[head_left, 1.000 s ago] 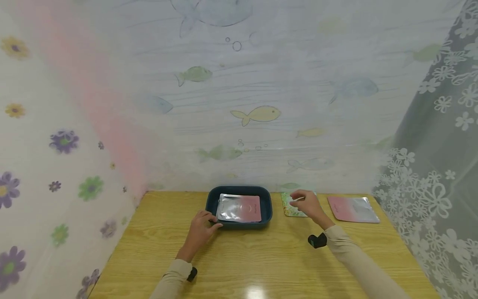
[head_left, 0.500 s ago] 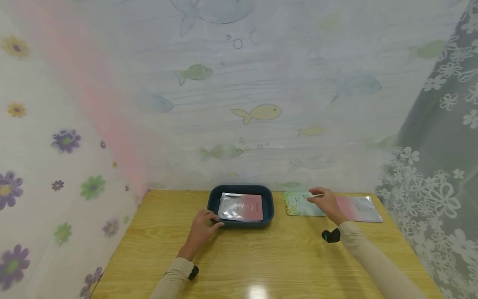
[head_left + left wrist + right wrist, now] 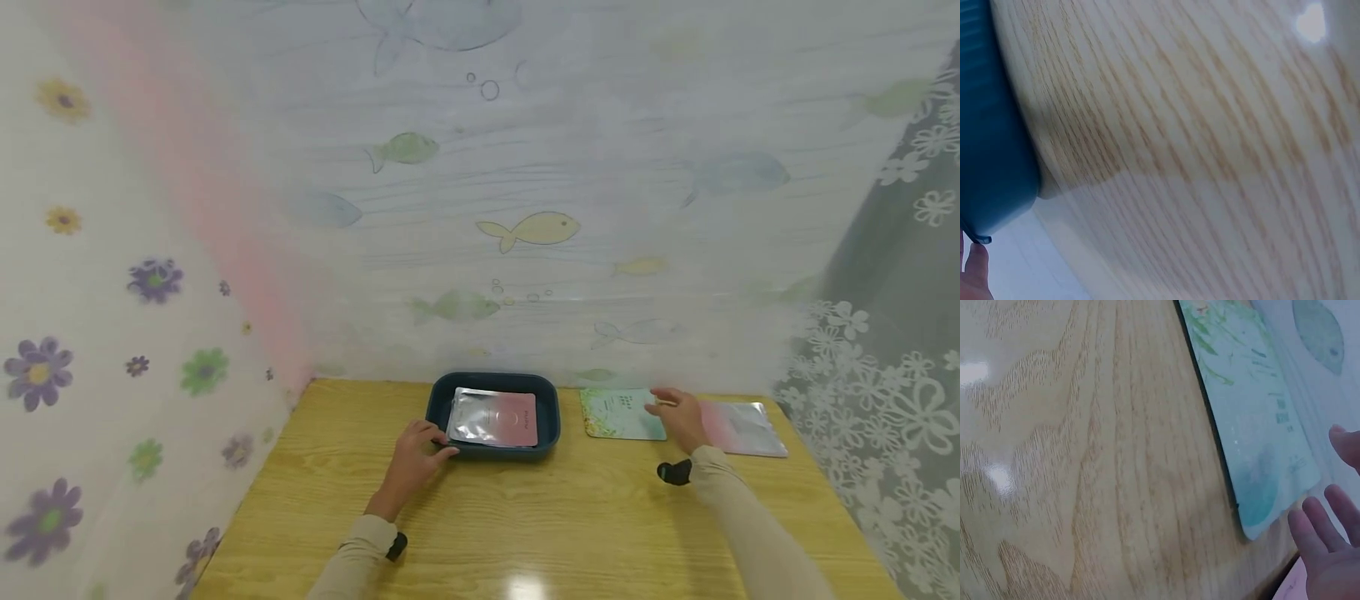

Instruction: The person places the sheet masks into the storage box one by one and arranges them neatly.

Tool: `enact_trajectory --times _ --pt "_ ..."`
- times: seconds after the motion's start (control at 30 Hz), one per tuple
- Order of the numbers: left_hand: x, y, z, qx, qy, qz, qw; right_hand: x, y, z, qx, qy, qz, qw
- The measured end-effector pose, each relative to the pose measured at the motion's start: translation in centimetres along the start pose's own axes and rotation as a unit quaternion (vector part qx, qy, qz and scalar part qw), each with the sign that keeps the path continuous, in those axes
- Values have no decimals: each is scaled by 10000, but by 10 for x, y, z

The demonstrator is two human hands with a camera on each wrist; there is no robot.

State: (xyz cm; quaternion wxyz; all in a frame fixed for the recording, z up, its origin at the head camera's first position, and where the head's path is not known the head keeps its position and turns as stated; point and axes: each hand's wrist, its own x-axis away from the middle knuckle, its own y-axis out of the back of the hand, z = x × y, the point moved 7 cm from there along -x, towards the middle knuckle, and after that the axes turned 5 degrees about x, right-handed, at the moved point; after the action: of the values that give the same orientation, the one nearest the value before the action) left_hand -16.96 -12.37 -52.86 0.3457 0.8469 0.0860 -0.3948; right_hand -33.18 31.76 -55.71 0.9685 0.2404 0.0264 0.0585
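Observation:
My left hand holds the near left corner of a dark blue plastic tray; in the left wrist view, its fingertips meet the tray's rim. Inside the tray lies a flat pink and silver sachet, like a face mask packet. Over the gap between two more sachets hovers my right hand, fingers spread and nothing between them. To its left is a pale green sachet with a leaf print. A pink and silver one lies to its right, its left end partly covered by the hand.
All stands on a wood-grain table, near its far edge. A white cloth with fish drawings rises right behind. Flower-patterned cloth hangs at the left, and a lacy flower curtain at the right.
My right hand has moved rightward off the green sachet, uncovering most of it, toward the pink and silver one. The left hand and the tray keep their place.

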Motion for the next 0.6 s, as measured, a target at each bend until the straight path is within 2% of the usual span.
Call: enact_trajectory --times 0.2,0.47,0.6 --pt "0 -1 0 114 119 38 9999 -2 -2 -12 55 -247 132 9996" --pt "-1 1 -2 150 21 -28 9999 -4 -10 -27 340 -347 -604 9970" --pt "0 0 -1 170 81 40 9998 -5 -15 -32 449 -362 -729 9957"
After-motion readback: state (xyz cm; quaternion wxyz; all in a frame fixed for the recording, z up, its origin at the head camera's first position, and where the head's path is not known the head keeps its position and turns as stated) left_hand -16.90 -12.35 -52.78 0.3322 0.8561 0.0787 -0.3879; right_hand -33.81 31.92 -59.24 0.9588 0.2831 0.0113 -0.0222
